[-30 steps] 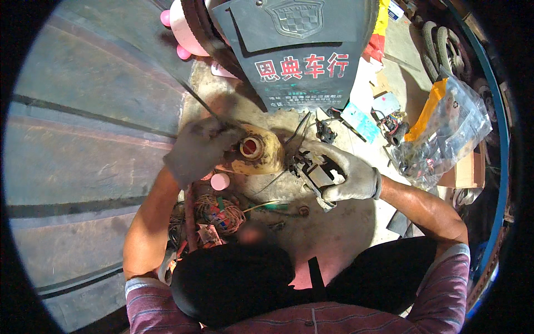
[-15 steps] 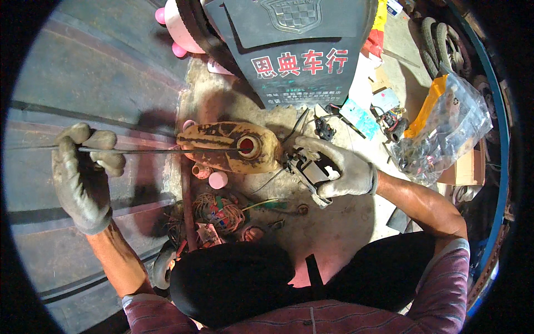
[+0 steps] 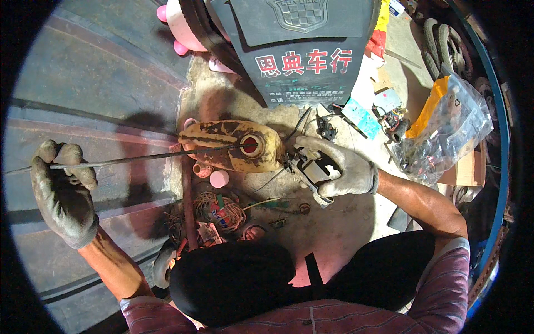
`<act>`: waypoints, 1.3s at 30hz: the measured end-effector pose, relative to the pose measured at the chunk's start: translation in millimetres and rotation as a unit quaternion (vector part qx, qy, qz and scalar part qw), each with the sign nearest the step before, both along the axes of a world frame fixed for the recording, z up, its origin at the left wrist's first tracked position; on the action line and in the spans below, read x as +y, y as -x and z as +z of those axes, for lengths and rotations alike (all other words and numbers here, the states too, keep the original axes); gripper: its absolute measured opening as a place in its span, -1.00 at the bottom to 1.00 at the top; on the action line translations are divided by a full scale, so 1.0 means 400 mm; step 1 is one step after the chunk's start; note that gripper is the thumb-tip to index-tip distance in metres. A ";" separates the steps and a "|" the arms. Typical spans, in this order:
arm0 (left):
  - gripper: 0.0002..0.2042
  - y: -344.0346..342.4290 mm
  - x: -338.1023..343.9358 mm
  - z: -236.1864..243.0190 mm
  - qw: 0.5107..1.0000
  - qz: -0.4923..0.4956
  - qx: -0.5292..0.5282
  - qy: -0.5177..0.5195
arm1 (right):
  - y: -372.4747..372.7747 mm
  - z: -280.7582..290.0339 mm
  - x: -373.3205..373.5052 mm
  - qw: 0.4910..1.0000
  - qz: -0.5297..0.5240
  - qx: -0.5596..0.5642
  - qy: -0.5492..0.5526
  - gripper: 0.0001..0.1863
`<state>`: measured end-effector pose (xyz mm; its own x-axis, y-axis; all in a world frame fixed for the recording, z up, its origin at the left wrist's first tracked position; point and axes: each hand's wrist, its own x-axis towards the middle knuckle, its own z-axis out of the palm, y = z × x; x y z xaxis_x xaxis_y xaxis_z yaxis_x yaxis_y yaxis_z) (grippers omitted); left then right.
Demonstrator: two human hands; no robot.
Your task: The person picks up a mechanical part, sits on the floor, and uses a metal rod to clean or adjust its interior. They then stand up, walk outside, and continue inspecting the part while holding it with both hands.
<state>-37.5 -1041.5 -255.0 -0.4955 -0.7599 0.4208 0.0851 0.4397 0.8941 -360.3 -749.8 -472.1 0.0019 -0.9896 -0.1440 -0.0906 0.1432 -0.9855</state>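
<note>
In a grey work glove, my left hand (image 3: 65, 195) is at the far left, its fingers curled around a thin dark cable (image 3: 130, 159). That cable stretches rightward to the round open mouth of a yellowed, stained plastic jug (image 3: 222, 160), where its end reaches the reddish-dark opening. Whether the tip touches the inside is hard to tell. The jug lies at mid-picture. Just right of it, my gloved right hand (image 3: 349, 170) grips a dark metal, bracket-like part (image 3: 317, 171) with an open frame. Its left end is close to the jug; my fingers hide some of it.
Beyond the jug hangs a black mud flap (image 3: 306, 83) next to a tyre. Clear plastic packaging (image 3: 445, 133) and a cardboard box (image 3: 467, 167) are at right. Coiled wires (image 3: 222, 214) and a pink cap (image 3: 219, 178) lie nearer. A dark ridged panel (image 3: 105, 72) covers the left.
My left hand has moved left and toward me with the cable, which now slants more. The cable's end stays at the jug's mouth. My right hand keeps its place on the metal part.
</note>
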 end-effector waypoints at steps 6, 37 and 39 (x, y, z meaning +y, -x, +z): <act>-0.67 0.017 0.022 0.026 0.995 0.013 0.080 -0.056 | 0.006 -0.003 0.005 1.000 0.006 -0.005 0.010 0.04; -0.66 0.131 0.096 -0.061 0.988 -0.108 0.058 -0.096 | 0.011 0.017 0.024 0.999 0.010 0.017 0.029 0.02; -0.65 0.131 0.103 -0.062 0.990 -0.057 0.074 -0.103 | 0.011 0.017 0.022 0.999 0.015 0.021 0.023 0.02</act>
<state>-89.8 -1000.1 -279.6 -0.5275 -0.7798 0.3371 0.2611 0.2287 0.9378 -364.6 -740.8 -465.2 0.0259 -0.9948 -0.0988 -0.1365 0.0944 -0.9861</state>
